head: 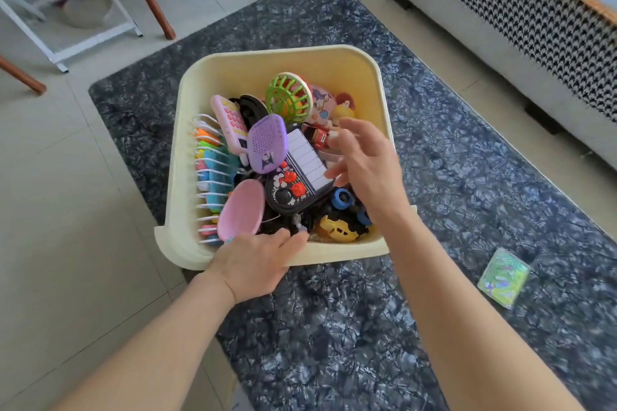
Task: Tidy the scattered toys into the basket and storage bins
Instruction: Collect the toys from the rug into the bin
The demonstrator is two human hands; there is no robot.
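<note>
The left hand point(257, 264) rests on the near rim of the cream basket point(334, 57), fingers fairly straight and gripping nothing, though the fingertips are partly blurred. The right hand point(364, 157) hovers relaxed over the toys heaped inside, holding nothing that shows. The one toy left out, an iridescent square packet point(503, 278), lies on the dark rug point(334, 344) to the right of the right forearm, nearer that hand, well apart from the basket.

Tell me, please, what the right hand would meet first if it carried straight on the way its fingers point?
Probably the small red toy car, lying in the cream bin just beyond the right hand; motion blur leaves the height gap unclear.
</note>
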